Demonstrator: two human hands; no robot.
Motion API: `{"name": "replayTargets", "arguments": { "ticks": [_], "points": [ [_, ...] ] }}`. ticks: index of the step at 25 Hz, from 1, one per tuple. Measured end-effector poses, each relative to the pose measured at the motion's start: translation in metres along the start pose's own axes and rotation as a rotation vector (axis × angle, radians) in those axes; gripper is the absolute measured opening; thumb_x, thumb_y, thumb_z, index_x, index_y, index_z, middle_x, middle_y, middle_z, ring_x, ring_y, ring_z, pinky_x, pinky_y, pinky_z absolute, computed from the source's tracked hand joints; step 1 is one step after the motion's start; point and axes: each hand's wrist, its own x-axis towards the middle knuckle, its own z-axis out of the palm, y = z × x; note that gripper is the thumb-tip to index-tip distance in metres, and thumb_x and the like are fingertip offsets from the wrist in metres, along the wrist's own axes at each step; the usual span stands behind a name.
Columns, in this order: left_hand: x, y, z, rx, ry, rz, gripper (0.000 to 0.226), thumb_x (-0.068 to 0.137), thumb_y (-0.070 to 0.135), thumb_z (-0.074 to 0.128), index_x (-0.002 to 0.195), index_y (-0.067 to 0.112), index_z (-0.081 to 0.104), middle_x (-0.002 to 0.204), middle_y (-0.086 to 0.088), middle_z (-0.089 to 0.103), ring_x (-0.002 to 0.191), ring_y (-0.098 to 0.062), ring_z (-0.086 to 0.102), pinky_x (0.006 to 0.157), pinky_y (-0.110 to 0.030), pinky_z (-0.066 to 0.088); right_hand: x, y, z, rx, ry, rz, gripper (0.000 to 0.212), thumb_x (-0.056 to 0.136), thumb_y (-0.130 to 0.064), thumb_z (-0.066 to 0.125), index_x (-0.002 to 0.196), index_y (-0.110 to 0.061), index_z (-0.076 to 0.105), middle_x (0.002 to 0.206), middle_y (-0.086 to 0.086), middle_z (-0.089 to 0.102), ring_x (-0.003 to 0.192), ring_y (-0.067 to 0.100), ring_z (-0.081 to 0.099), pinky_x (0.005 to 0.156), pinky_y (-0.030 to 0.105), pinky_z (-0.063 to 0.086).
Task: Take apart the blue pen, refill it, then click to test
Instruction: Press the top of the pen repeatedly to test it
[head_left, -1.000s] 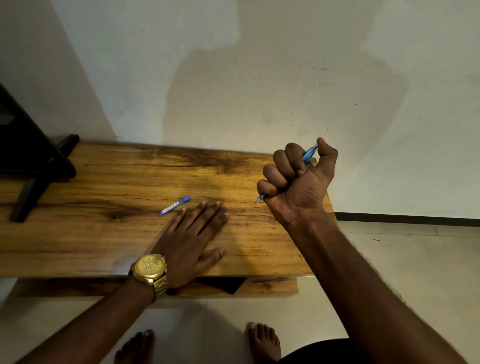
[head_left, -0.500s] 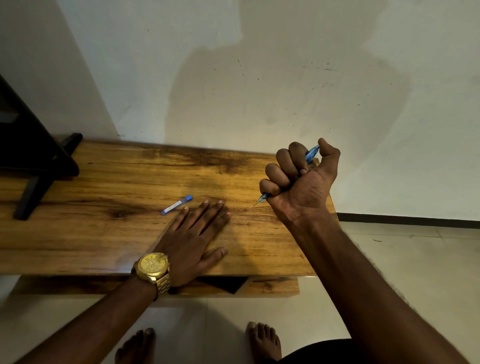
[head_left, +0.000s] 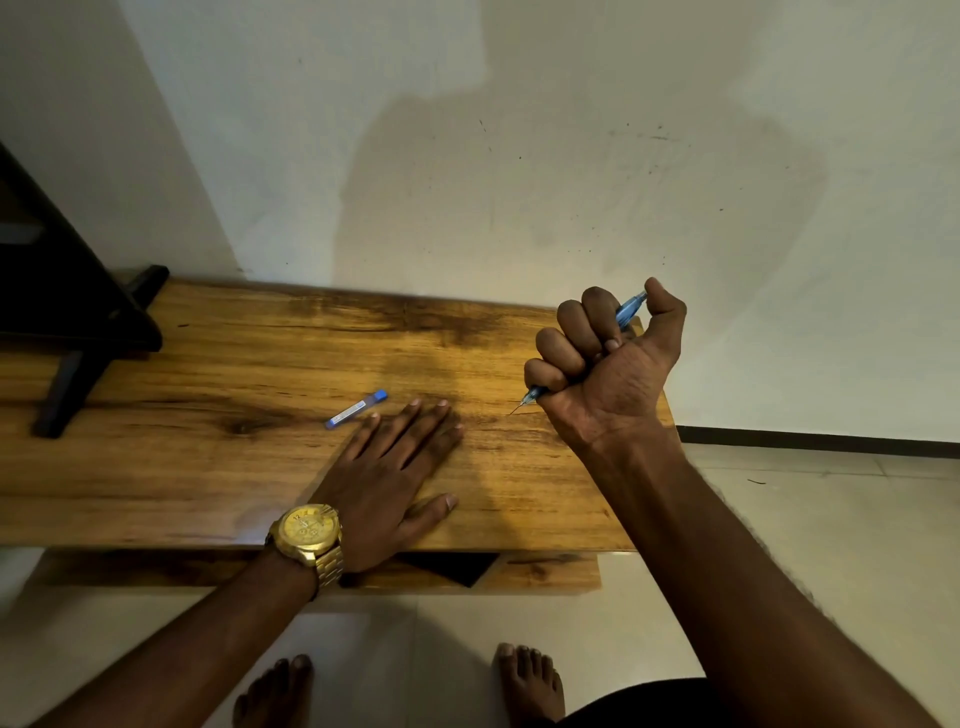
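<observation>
My right hand (head_left: 608, 364) is raised above the right end of the wooden table (head_left: 208, 467), fisted around the blue pen (head_left: 630, 307). My thumb rests on the pen's top end, and its thin tip sticks out below my little finger, pointing down-left. My left hand (head_left: 389, 467) lies flat on the table, palm down, fingers spread, holding nothing. A small clear refill tube with a blue cap (head_left: 357, 409) lies on the wood just left of my left fingertips, not touching them.
A dark wooden stand (head_left: 78, 332) sits on the table's far left. The wall is directly behind the table. A gold watch (head_left: 309, 535) is on my left wrist. Tiled floor and my bare feet (head_left: 530, 686) are below the table's near edge.
Almost nothing has moved. My right fist stays up with the pen, and a fine point now shows further out at the tip. The left hand has stayed flat.
</observation>
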Motion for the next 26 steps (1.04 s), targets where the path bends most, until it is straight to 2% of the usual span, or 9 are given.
{"name": "replayTargets", "arguments": {
  "ticks": [6, 9, 13, 17, 21, 24, 26],
  "points": [
    [0.000, 0.000, -0.001, -0.005, 0.001, 0.000, 0.081, 0.101, 0.074, 0.024, 0.169, 0.041, -0.005, 0.179, 0.013, -0.015, 0.166, -0.016, -0.014, 0.134, -0.053, 0.007, -0.001, 0.000, -0.001, 0.015, 0.021, -0.004, 0.059, 0.105, -0.059, 0.027, 0.057, -0.024, 0.027, 0.056, -0.007, 0.016, 0.048, 0.011, 0.011, 0.049, 0.023, 0.014],
    [0.001, 0.000, 0.000, -0.007, 0.002, -0.002, 0.081, 0.101, 0.074, 0.024, 0.169, 0.041, -0.004, 0.179, 0.014, -0.016, 0.167, -0.016, -0.013, 0.134, -0.054, 0.009, 0.000, 0.000, -0.001, 0.009, 0.063, 0.003, 0.064, 0.106, -0.060, 0.031, 0.053, -0.023, 0.034, 0.057, -0.007, 0.015, 0.049, 0.011, 0.010, 0.049, 0.023, 0.013],
    [0.000, -0.001, 0.000, -0.015, -0.010, -0.003, 0.081, 0.101, 0.075, 0.023, 0.169, 0.041, -0.003, 0.179, 0.014, -0.016, 0.167, -0.016, -0.013, 0.134, -0.054, 0.010, 0.001, 0.003, -0.002, 0.031, 0.059, 0.031, 0.064, 0.104, -0.073, 0.031, 0.065, -0.022, 0.032, 0.060, -0.007, 0.016, 0.050, 0.009, 0.011, 0.048, 0.025, 0.013],
    [0.001, 0.000, 0.000, -0.020, -0.012, -0.011, 0.081, 0.100, 0.075, 0.024, 0.169, 0.042, -0.004, 0.179, 0.013, -0.014, 0.167, -0.015, -0.013, 0.134, -0.052, 0.008, 0.002, 0.004, -0.004, 0.061, 0.031, 0.018, 0.060, 0.107, -0.069, 0.029, 0.075, -0.019, 0.038, 0.065, -0.007, 0.018, 0.052, 0.008, 0.014, 0.051, 0.025, 0.017],
    [0.002, 0.001, -0.004, -0.069, -0.028, -0.022, 0.084, 0.097, 0.076, 0.025, 0.169, 0.041, 0.000, 0.179, 0.014, -0.013, 0.167, -0.015, -0.013, 0.135, -0.051, 0.005, 0.002, 0.002, -0.009, 0.130, 0.038, 0.032, 0.069, 0.105, -0.070, 0.032, 0.060, -0.019, 0.039, 0.059, -0.007, 0.017, 0.050, 0.010, 0.014, 0.051, 0.026, 0.018],
    [0.005, 0.004, -0.007, -0.161, -0.011, -0.056, 0.084, 0.094, 0.077, 0.030, 0.169, 0.043, 0.012, 0.179, 0.017, -0.005, 0.167, -0.013, -0.008, 0.135, -0.050, 0.004, 0.001, 0.001, -0.011, 0.157, 0.062, 0.049, 0.069, 0.104, -0.064, 0.035, 0.051, -0.020, 0.039, 0.056, -0.007, 0.016, 0.049, 0.010, 0.013, 0.050, 0.026, 0.015],
    [0.008, 0.005, -0.010, -0.259, 0.020, -0.085, 0.078, 0.094, 0.073, 0.043, 0.165, 0.044, 0.028, 0.178, 0.018, 0.007, 0.167, -0.013, 0.001, 0.134, -0.052, 0.008, 0.002, 0.000, -0.012, 0.155, 0.077, 0.040, 0.065, 0.105, -0.057, 0.036, 0.052, -0.020, 0.039, 0.056, -0.007, 0.016, 0.048, 0.010, 0.012, 0.048, 0.024, 0.013]
  ]
}}
